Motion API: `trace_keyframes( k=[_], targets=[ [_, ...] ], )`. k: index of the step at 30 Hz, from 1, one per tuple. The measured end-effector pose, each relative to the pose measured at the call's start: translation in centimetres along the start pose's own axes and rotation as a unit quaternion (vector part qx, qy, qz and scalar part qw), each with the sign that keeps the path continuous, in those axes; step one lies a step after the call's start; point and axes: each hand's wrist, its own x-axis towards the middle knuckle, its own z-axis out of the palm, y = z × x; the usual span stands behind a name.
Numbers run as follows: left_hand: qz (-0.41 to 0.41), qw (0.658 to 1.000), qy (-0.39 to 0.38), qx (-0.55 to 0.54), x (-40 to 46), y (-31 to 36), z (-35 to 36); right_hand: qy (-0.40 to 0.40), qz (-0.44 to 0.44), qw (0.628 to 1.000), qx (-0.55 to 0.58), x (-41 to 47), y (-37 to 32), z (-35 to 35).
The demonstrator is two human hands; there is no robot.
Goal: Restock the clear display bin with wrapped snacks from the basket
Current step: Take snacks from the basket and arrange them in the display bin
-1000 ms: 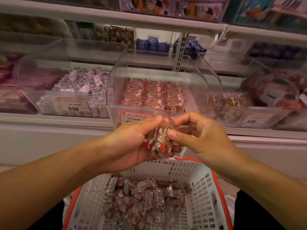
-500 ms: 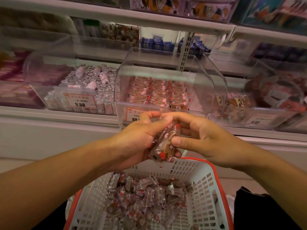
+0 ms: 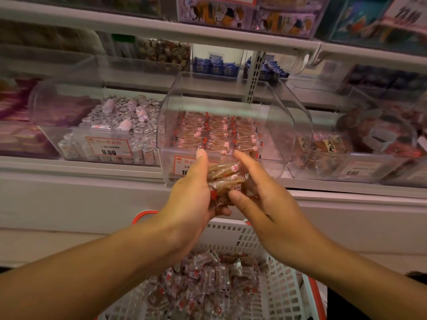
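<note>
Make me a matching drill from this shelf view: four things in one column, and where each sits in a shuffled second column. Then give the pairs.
Things
1. handful of wrapped snacks
2. clear display bin
3. white basket
4. 9.80 price tag

Places
A. on the front of the neighbouring bin, left of the centre one
B. below the hands, with loose snacks in it
C. held between the left hand and the right hand
D. on the shelf straight ahead, with rows of red-trimmed packs inside

Pairs: 1-C, 2-D, 3-B, 4-A
</note>
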Motion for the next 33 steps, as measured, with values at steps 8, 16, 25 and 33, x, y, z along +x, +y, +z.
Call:
trace_keyframes(
  k=[8, 16, 25, 33],
  targets=[
    [0.037, 0.998, 0.007, 0.044, 0.2, 0.8, -0.4, 0.051, -0.049, 0.997, -0.025, 0.3, 0.0, -0.1],
    [0.028, 0.996, 0.073, 0.048, 0.5, 0.4, -0.4, 0.013, -0.137, 0.967, -0.216, 1.4, -0.7, -1.4],
    [0.163, 0.976, 0.01, 0.144, 1.9, 3.6, 1.0, -0.089, -0.101, 0.923, -0.361, 6.8, -5.9, -5.9],
    [0.422, 0.66, 0.031, 0.62, 5.9, 7.5, -4.0, -0.239, 0.079, 0.828, -0.502, 16.5, -4.0, -10.1]
  ],
)
